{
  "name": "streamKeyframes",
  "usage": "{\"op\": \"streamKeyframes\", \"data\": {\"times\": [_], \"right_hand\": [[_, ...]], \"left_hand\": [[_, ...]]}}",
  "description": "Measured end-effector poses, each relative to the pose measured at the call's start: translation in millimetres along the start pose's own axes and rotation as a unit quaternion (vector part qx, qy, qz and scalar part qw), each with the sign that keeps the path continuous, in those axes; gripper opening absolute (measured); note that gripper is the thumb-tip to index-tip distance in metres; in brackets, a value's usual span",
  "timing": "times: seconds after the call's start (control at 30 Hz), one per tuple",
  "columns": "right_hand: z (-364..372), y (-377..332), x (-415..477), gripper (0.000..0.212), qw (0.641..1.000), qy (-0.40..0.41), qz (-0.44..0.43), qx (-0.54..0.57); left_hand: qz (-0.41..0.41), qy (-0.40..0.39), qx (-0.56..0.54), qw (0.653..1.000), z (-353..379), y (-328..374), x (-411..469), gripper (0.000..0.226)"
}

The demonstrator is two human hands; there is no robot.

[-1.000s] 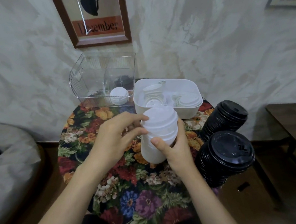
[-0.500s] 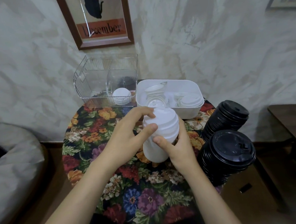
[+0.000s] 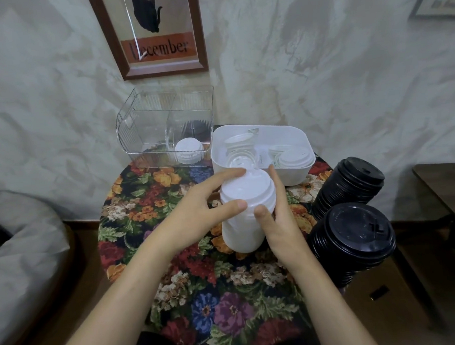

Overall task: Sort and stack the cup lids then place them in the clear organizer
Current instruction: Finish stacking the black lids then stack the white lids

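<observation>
Currently left hand [image 3: 194,217] and right hand [image 3: 280,227] curl fingers round tall stack of white plastic cup lids [image 3: 246,195] above floral tablecloth [image 3: 207,293]. Likely light, slick, topple-prone; hold both sides, low.

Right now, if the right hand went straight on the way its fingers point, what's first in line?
The right hand, gripping the white lid stack, points its fingers away from the person. First in line is likely the front wall of the white bin; depth is unclear.
</observation>
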State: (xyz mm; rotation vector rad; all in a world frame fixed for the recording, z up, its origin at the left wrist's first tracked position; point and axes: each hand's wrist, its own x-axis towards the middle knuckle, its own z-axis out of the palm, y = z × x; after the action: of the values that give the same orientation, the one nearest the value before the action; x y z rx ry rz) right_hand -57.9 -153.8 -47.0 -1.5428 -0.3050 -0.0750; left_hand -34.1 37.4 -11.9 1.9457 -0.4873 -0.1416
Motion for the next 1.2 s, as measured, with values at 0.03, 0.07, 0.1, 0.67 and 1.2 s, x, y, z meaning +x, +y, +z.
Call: {"op": "streamKeyframes", "data": {"times": [0.03,0.07,0.1,0.67,1.2], "right_hand": [[-0.4,0.2,0.3,0.115,1.000,0.001,0.004,0.005],[-0.4,0.4,0.6,0.119,1.000,0.002,0.005,0.007],[-0.2,2.1,1.7,0.119,1.000,0.005,0.003,0.005],[-0.5,12.1,3.0,0.052,0.999,0.036,-0.023,0.028],[5.2,-4.2,5.4,0.066,0.998,0.043,-0.036,0.010]], "left_hand": [[0.005,-0.003,0.021,1.000,-2.5,0.4,0.3,0.062],[0.012,-0.004,0.037,0.999,-4.7,0.7,0.5,0.064],[0.019,-0.003,0.048,0.999,-6.5,1.4,0.2,0.064],[0.017,0.023,-0.012,1.000,12.3,0.1,1.0,0.081],[-0.001,0.042,-0.046,0.998,20.5,-14.1,-1.4,0.105]]}}
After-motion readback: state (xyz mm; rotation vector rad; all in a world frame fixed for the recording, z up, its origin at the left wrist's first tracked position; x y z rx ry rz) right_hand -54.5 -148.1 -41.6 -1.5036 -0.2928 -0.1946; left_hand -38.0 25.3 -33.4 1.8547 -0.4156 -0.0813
